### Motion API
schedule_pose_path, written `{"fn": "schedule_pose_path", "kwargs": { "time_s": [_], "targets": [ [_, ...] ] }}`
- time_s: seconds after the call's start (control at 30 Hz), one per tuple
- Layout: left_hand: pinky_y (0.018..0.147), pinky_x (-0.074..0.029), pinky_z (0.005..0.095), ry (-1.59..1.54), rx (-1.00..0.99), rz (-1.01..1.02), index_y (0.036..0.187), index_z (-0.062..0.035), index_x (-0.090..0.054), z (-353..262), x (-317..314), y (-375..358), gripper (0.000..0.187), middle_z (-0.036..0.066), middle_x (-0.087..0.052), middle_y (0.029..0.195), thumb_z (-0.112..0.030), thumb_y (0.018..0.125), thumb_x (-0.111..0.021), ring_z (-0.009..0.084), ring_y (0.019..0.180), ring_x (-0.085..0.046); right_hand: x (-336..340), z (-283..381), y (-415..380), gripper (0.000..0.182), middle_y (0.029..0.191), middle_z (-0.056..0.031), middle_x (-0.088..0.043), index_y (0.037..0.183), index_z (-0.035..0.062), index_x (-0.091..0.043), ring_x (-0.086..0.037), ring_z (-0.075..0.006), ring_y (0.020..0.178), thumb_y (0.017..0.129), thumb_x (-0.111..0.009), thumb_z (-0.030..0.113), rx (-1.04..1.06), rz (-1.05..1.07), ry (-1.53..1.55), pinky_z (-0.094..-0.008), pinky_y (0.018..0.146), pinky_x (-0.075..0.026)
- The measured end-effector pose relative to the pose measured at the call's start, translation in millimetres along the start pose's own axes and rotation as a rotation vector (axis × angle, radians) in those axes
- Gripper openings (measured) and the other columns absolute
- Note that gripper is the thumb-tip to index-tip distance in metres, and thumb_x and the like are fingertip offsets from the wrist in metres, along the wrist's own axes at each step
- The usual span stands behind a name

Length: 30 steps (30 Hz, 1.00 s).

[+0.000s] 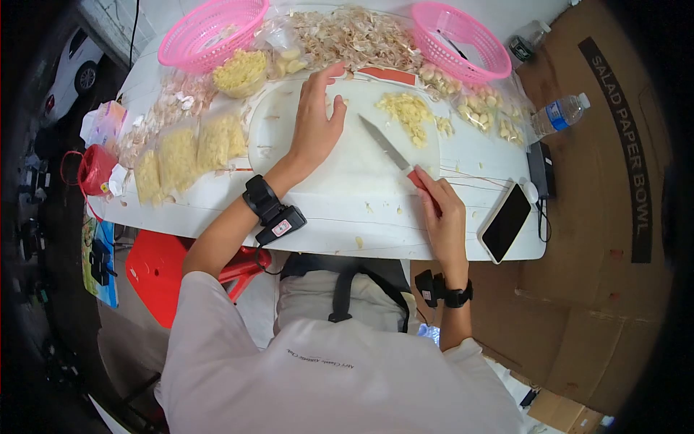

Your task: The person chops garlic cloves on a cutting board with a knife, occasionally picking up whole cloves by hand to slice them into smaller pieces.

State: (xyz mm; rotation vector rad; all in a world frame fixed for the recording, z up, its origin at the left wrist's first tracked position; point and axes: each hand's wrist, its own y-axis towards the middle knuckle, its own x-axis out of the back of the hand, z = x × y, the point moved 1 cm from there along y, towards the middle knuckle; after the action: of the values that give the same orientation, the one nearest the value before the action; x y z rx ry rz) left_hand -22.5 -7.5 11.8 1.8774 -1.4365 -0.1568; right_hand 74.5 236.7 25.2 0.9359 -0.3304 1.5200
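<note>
My right hand (pixel 442 210) is closed around the red handle of a knife (pixel 387 145), whose blade points up and left over the white cutting board (pixel 347 159). Chopped garlic (pixel 408 112) lies in a loose pile on the board's right part, just beyond the blade. Over the board's left part, my left hand (pixel 318 119) is raised with its fingers stretched out and the thumb apart, holding nothing. A tub of chopped garlic (pixel 241 72) stands past the board's far left edge.
Filled garlic bags (pixel 178 155) lie on the left. Pink baskets (pixel 463 40) flank a heap of garlic skins (pixel 358 36) at the back. Bags of peeled cloves (pixel 477 108), a water bottle (pixel 560 116) and a phone (pixel 504 222) are on the right. A red stool (pixel 155 275) stands below.
</note>
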Motion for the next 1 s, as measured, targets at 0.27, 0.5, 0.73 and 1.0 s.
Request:
{"fn": "schedule_pose_path", "kwargs": {
  "time_s": [0.27, 0.5, 0.73, 1.0],
  "targets": [
    [0.092, -0.047, 0.0345, 0.024, 0.007, 0.004, 0.142, -0.0081, -0.045, 6.0, -1.3, -1.1, 0.054, 0.01, -0.058, 0.132, 0.006, 0.09, -0.051, 0.0219, 0.118, -0.056, 7.5, -7.2, -0.9, 0.036, 0.084, -0.0153, -0.057, 0.127, 0.0114, -0.066, -0.054, -0.0327, 0.069, 0.092, -0.063, 0.005, -0.094, -0.126, -0.014, -0.0372, 0.065, -0.047],
    [0.088, -0.049, 0.0322, -0.105, 0.113, 0.057, 0.141, -0.0074, -0.046, 10.1, -5.3, 1.0, 0.052, 0.01, -0.06, 0.13, 0.003, 0.091, -0.055, 0.0195, 0.114, -0.058, 30.0, -25.5, -21.8, 0.049, 0.086, -0.0168, -0.064, 0.138, 0.0132, -0.058, -0.057, -0.0267, 0.071, 0.09, -0.067, 0.008, -0.202, 0.045, 0.194, -0.0329, 0.072, -0.049],
    [0.079, -0.048, 0.0312, -0.135, 0.174, 0.045, 0.113, -0.0061, -0.064, 19.2, -6.8, 3.6, 0.027, 0.006, -0.069, 0.104, -0.009, 0.088, -0.071, 0.0172, 0.095, -0.063, 27.6, -53.4, 4.5, 0.032, 0.107, -0.0185, -0.071, 0.123, 0.0043, -0.067, -0.07, -0.0329, 0.093, 0.093, -0.065, 0.015, -0.105, -0.151, -0.079, -0.0347, 0.082, -0.054],
    [0.077, -0.049, 0.0315, -0.127, 0.101, 0.171, 0.107, -0.0102, -0.075, 19.4, -3.8, 2.4, 0.022, 0.006, -0.073, 0.097, -0.004, 0.086, -0.07, 0.0175, 0.084, -0.064, 16.7, -59.6, 15.0, 0.034, 0.095, -0.0095, -0.071, 0.123, -0.0043, -0.064, -0.062, -0.0135, 0.079, 0.095, -0.063, 0.015, -0.155, -0.118, 0.373, -0.0269, 0.075, -0.05]
  ]
}}
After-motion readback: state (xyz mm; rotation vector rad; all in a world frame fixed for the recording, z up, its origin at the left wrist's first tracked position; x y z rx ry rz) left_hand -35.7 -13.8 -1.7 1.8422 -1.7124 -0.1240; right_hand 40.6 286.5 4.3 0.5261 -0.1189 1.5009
